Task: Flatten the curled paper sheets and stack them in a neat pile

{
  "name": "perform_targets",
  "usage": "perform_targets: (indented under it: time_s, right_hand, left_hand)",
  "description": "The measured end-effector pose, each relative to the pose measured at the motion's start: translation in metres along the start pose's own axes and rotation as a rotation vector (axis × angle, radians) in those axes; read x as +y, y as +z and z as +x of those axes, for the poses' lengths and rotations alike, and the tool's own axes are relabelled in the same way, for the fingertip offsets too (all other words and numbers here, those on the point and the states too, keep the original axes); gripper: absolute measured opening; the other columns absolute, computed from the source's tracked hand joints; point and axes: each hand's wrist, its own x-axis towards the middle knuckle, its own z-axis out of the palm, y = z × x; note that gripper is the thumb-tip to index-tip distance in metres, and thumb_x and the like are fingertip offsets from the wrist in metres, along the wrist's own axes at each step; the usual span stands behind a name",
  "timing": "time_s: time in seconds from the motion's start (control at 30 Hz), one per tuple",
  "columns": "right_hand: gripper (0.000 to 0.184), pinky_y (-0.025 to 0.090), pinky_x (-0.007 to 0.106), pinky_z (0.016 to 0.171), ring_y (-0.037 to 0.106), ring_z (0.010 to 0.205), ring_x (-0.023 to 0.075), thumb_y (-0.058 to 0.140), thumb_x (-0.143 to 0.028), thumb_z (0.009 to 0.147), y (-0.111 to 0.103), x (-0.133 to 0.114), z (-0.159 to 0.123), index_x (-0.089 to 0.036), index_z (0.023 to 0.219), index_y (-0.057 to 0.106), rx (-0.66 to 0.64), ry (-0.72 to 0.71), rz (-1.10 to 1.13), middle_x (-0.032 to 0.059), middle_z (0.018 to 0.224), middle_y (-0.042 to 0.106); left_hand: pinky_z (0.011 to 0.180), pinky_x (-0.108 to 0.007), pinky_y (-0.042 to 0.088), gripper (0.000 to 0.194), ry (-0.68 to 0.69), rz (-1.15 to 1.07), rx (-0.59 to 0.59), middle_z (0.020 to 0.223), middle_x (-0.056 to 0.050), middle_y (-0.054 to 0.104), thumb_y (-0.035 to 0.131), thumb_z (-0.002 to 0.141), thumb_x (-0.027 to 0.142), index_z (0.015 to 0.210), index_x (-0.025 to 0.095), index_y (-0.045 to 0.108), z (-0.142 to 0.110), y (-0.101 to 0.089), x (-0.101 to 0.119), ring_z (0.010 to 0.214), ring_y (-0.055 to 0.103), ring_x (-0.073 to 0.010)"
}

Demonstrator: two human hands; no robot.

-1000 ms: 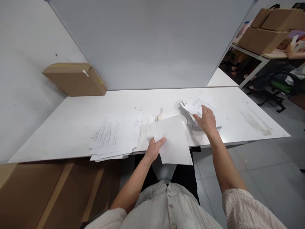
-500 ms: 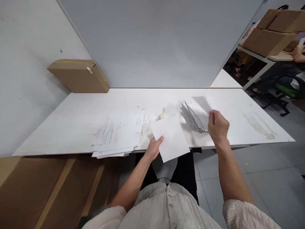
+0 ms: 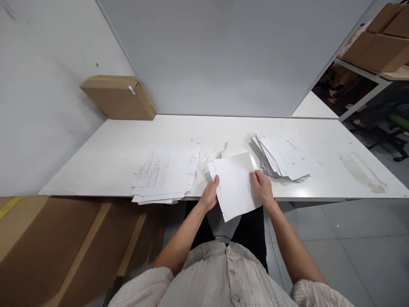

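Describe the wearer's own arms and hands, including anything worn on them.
The left hand and right hand are bare, with no gloves, rings or watch visible. The loose, pale beige-grey left sleeve and right sleeve look crinkled, leave the forearms uncovered, and match the buttoned shirt.

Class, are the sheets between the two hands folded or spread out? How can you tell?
Spread out: the white sheets show a broad face without visible fold, left hand and right hand holding opposite edges.
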Motion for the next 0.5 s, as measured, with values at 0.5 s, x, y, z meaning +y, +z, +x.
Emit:
perform_targets:
  time_s: [0.5]
  right_hand:
    - [0.015,0.046,0.032,0.080,0.059,0.082,0.0165,0.065,-0.037,0.079,-0.013,-0.035,0.000,-0.024,0.086,0.060,-0.060,-0.075,0.741,0.0004,0.083,0.064]
  left_hand:
    - [0.085,-0.034,0.050,0.037,0.512,0.749,-0.070,0.098,-0.007,0.070,0.060,0.080,0.044,0.101,0.014,0.069,-0.023,0.010,0.056,0.098,0.062,-0.0245]
